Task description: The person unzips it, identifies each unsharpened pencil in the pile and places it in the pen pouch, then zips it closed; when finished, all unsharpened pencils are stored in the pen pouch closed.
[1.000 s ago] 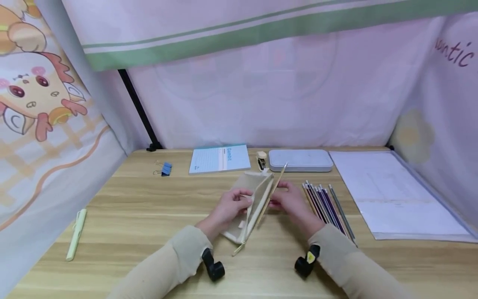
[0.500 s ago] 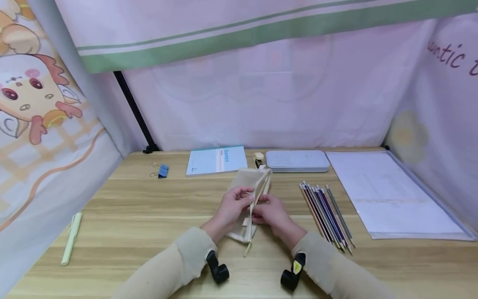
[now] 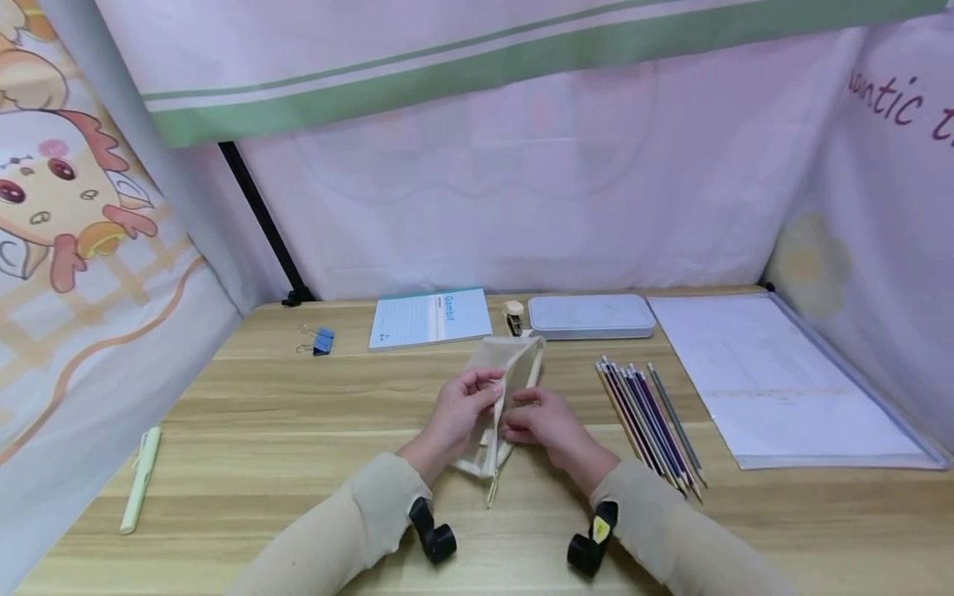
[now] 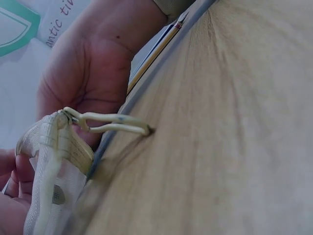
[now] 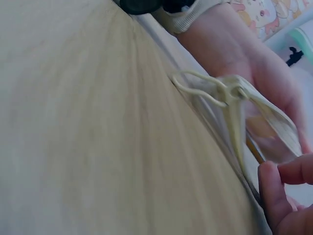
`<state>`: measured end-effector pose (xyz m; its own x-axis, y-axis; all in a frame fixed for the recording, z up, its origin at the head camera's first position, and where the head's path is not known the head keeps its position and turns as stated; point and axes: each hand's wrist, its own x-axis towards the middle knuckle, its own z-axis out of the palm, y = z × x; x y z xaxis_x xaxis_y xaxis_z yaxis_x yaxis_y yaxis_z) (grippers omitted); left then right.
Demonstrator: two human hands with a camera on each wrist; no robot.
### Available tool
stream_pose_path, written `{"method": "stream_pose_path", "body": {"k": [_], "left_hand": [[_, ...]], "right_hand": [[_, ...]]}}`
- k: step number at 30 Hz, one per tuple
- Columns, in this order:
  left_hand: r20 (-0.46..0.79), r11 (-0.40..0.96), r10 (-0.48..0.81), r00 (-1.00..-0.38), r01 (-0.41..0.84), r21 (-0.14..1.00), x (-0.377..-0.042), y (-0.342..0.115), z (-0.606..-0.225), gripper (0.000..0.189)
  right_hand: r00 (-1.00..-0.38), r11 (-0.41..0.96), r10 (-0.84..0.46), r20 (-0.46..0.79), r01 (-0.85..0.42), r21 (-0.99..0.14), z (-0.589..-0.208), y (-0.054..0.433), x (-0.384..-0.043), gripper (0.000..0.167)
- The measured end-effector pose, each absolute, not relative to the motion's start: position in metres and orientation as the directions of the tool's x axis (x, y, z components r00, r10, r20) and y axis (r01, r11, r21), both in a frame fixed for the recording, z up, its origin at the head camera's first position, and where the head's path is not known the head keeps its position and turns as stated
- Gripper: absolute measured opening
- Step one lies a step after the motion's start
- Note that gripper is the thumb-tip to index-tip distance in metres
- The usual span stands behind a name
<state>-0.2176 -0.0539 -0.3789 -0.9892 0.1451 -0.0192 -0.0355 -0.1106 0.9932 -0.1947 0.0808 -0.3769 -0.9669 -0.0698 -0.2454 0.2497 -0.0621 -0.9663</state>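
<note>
An off-white, semi-sheer pencil case (image 3: 488, 356) lies on the table, its zip open and its zipper pull (image 3: 493, 490) toward me. My left hand (image 3: 456, 418) pinches the left edge of its opening between thumb and fingers. My right hand (image 3: 551, 426) is at the opposite edge, thumb and fingers curled onto it. In the right wrist view a short length of pencil (image 5: 255, 149) shows inside the case, right by my right thumb; the remainder is hidden. To the right lies a bundle of several pencils (image 3: 648, 426), tips toward me.
A blue notebook (image 3: 431, 319), a small stapler (image 3: 514, 317) and a pale flat box (image 3: 592, 316) lie along the back. White papers (image 3: 790, 385) cover the right side. A blue binder clip (image 3: 323, 341) and a light green pen (image 3: 141, 480) are at left.
My right hand has brought a pencil from the case's right side into its opening, where it is now mostly hidden. The opening has then spread wider, and my right hand has shifted slightly right.
</note>
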Motion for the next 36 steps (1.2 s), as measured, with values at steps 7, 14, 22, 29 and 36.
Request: {"method": "stream_pose_path", "body": {"k": [7,14,22,29,36], "left_hand": [[-0.04,-0.106,0.145,-0.989,-0.056,0.993,-0.218,-0.055,-0.381,0.028],[-0.054,-0.096,0.143,-0.988,-0.069,0.993,-0.219,-0.057,-0.381,0.027],[-0.067,-0.086,0.153,-0.986,-0.081,0.993,-0.217,-0.058,-0.38,0.026],[-0.065,-0.096,0.154,-0.986,-0.08,0.992,-0.217,-0.059,-0.381,0.026],[-0.07,-0.102,0.144,-0.987,-0.085,0.991,-0.218,-0.061,-0.382,0.025]], "right_hand": [[-0.971,0.092,-0.164,-0.174,0.161,-0.983,-0.357,0.129,-0.189,0.046],[-0.973,0.342,-0.208,-0.095,0.018,-0.939,-0.343,0.197,-0.179,0.041],[-0.969,0.402,-0.198,-0.15,0.06,-0.914,-0.349,0.238,-0.172,0.04],[-0.948,0.35,-0.237,-0.212,0.12,-0.929,-0.362,0.247,-0.175,0.039],[-0.96,0.366,-0.186,-0.209,0.13,-0.922,-0.367,0.25,-0.178,0.038]]}}
